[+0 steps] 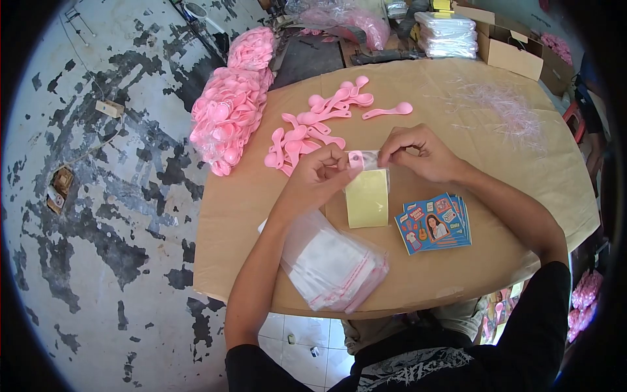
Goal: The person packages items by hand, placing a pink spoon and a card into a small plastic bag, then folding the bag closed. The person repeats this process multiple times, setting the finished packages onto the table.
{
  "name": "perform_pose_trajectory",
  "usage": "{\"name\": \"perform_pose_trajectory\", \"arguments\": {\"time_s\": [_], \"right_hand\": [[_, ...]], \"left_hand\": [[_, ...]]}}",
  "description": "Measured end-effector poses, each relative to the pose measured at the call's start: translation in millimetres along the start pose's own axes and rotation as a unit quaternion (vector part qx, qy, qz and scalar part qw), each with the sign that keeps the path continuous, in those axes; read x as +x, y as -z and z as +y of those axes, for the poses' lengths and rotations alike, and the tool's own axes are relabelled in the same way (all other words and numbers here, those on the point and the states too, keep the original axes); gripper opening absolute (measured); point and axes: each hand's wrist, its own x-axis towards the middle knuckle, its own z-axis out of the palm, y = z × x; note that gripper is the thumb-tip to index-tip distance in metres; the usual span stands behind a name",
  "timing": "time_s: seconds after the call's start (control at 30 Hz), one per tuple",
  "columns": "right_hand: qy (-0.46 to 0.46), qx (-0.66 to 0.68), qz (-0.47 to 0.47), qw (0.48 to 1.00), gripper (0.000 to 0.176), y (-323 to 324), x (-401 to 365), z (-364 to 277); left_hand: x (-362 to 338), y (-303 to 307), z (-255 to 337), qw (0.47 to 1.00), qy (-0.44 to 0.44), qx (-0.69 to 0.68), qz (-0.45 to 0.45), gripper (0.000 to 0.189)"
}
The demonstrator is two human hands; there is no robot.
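Sliding a pink spoon (356, 159) into the mouth of a small clear bag (373, 171) looks to be the step in hand. The spoon's bowl sits right at the bag's top edge, between the two hands, and a pale yellow card (366, 206) is already inside.

At the worktop's (248, 222) 10 o'clock edge, a heap of bagged pink spoons (228, 117) spills over the side. Loose pink spoons (320, 121) lie scattered toward 12 o'clock, just beyond the hands. A stack of empty clear bags (333, 264) with red seal strips lies at 7 o'clock, partly under the left forearm.

The left hand (319, 175) extends from 7 o'clock, wrist bent and knuckles up. Its fingers are pinched shut on the bag's left top corner and touch the spoon. The bag lies flat at the worktop's middle, its length running toward 6 o'clock.

The right hand (418, 153) extends from 4 o'clock, with its fingers curled down and nipped onto the bag's right top corner. At 5 o'clock from the bag sits a stack of blue printed cards (434, 225), and clear plastic strips (506, 108) lie toward 2 o'clock.

As I judge it, the next move calls for both pinches to hold the mouth apart while the spoon is eased down beside the card without creasing it.
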Motion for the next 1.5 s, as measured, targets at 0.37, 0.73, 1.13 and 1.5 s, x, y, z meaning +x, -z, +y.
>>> {"name": "perform_pose_trajectory", "arguments": {"time_s": [0.37, 0.73, 1.13, 1.5], "right_hand": [[-0.111, -0.038, -0.044, 0.992, 0.034, -0.5, 6.9, -63.0], [-0.095, -0.411, -0.197, 0.885, 0.023, 47.9, -78.6, -183.9], [-0.021, -0.399, -0.206, 0.893, 0.039, -72.0, -26.1, -89.0], [-0.053, -0.212, -0.240, 0.946, 0.021, -71.8, -6.7, -67.9]], "left_hand": [[-3.9, 7.7, 14.5, 0.992, -0.056, -0.117, 0.015, 0.034], [-15.3, 35.4, 43.3, 0.988, -0.076, 0.064, 0.117, 0.029], [-179.5, -73.2, 32.0, 0.900, 0.003, 0.370, 0.229, 0.025], [-186.1, -89.6, 8.3, 0.871, -0.101, 0.394, 0.276, 0.020]]}}
